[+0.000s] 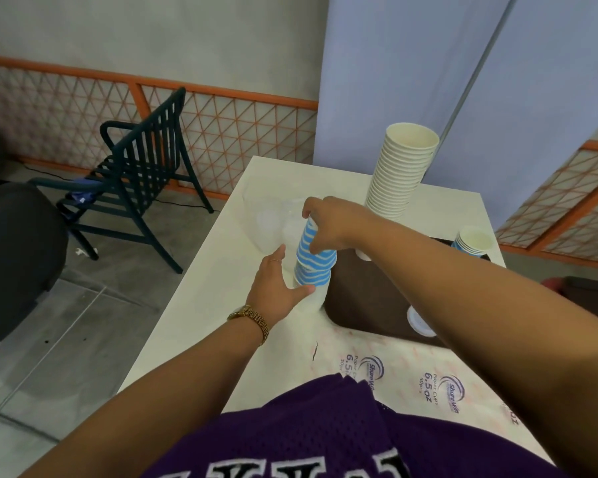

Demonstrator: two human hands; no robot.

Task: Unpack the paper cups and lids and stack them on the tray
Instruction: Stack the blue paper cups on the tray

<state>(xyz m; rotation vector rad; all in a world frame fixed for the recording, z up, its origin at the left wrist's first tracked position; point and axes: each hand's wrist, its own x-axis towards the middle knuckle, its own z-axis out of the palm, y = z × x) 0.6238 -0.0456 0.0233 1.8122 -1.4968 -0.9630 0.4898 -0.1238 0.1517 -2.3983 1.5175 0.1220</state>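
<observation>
A short stack of blue-and-white striped paper cups (pixel 312 262) stands upside down on the white table, just left of the dark brown tray (pixel 366 305). My right hand (pixel 328 222) grips the top of this stack from above. My left hand (pixel 278 288) lies beside the stack's base, fingers straight, thumb touching the bottom cup. A tall stack of plain white cups (pixel 399 174) rises at the tray's far side. A small stack of striped cups (pixel 472 243) sits on the tray's far right. A white lid (pixel 418 322) lies on the tray, partly hidden by my right arm.
Clear plastic wrapping (pixel 273 222) lies crumpled on the table behind the striped stack. Printed cup packaging (pixel 428 384) is spread over the table's near end. A dark slatted chair (pixel 139 174) stands on the floor to the left. A pale blue panel (pixel 411 63) rises behind the table.
</observation>
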